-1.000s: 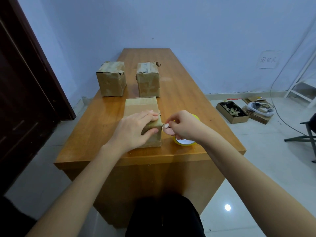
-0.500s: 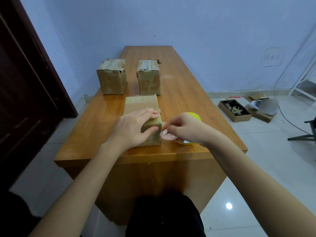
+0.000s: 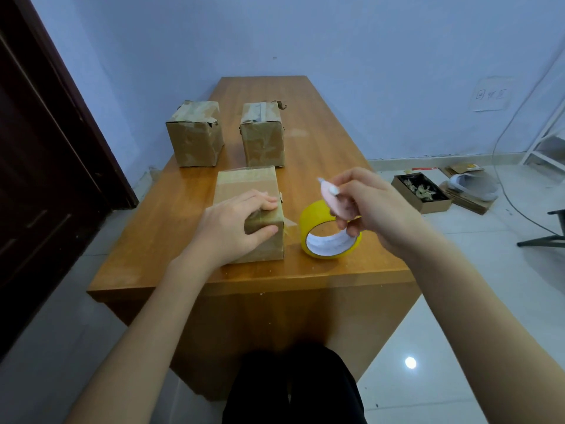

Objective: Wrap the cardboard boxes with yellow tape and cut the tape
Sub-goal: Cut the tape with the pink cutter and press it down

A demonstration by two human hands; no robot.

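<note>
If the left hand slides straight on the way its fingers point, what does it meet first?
The left hand points right across the near box. Past the box edge, probably the loose tape flap, then the yellow roll; depth is unclear.

Pale blue wall (image 3: 336, 41) with a paper note (image 3: 491, 94), dark brown door (image 3: 46, 166) at left, long wooden table (image 3: 318, 148), white tiled floor (image 3: 489, 301) with a light reflection (image 3: 410, 362), white rack (image 3: 547, 142) at right

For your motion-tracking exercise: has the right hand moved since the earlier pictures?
Yes. The right hand, gripping a pink cutter, has lifted up and right, away from the near box corner, above the tape roll.
</note>
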